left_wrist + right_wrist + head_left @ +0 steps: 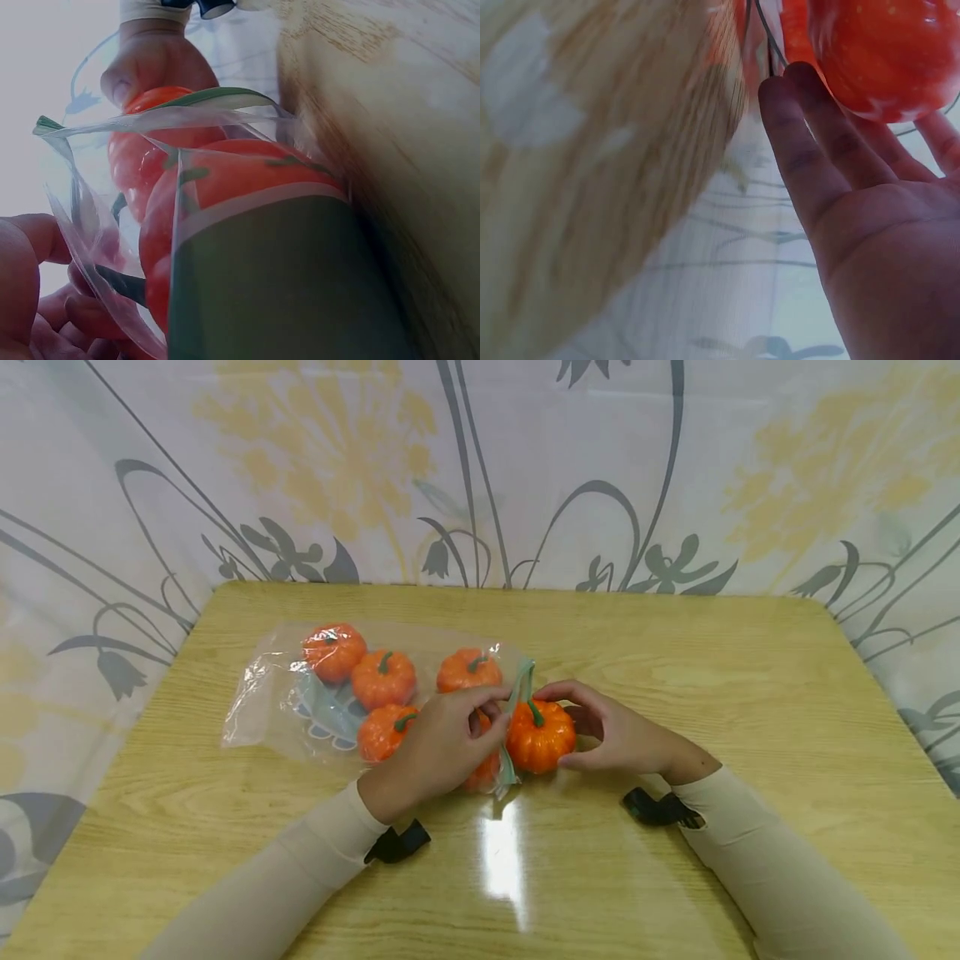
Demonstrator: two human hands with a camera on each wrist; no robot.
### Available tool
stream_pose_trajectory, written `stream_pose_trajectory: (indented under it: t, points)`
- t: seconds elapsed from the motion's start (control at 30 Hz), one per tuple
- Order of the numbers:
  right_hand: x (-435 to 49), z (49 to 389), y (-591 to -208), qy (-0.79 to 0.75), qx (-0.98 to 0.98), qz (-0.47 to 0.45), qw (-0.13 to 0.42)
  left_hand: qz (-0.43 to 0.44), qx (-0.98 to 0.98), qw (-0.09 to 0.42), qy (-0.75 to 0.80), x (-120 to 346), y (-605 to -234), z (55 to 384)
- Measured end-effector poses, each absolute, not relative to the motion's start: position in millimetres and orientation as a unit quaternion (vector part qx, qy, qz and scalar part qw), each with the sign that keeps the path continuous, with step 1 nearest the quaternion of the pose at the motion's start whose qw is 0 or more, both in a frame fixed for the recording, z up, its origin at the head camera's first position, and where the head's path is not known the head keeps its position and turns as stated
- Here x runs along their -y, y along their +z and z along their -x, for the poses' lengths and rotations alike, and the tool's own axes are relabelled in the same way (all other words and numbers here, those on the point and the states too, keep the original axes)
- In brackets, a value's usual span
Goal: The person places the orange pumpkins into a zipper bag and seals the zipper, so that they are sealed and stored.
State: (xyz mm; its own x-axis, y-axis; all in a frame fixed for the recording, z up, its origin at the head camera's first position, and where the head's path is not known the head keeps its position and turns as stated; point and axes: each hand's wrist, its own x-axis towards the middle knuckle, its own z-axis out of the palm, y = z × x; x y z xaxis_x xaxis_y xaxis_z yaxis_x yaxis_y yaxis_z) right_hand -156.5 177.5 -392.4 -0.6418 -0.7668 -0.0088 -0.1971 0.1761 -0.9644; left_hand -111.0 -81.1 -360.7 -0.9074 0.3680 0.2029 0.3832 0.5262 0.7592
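Note:
A clear plastic bag [258,693] with a green zip edge [507,768] lies on the table, holding several small orange toy pumpkins [384,679] with green stems. My left hand [442,743] pinches the bag's edge near its mouth, covering part of a pumpkin inside. In the left wrist view the bag's mouth [180,118] gapes open. At that mouth, my right hand [622,731] holds another orange pumpkin [542,739], thumb at its near side and fingers around the far side. The right wrist view shows those fingers [840,146] along the glossy pumpkin [889,60].
The wooden table [697,652] extends around the bag, with a bright light reflection near its front. A floral cloth [525,468] hangs behind and at the sides. Black straps [660,807] are on both wrists. A blue-and-white print [330,718] shows on the bag.

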Motion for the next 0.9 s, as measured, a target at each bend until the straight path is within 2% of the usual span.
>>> stream_pose_trajectory:
  t: [0.27,0.9]
  points:
    - [-178.8,158.8,-391.6,-0.548,-0.711,0.355,0.262,0.23,0.869,0.022,-0.437,81.6,-360.2,112.6]
    - [-175.9,154.9,-395.2,-0.544,-0.678,0.379,0.318,0.239,0.864,-0.011,-0.443,82.0,-358.2,111.6]
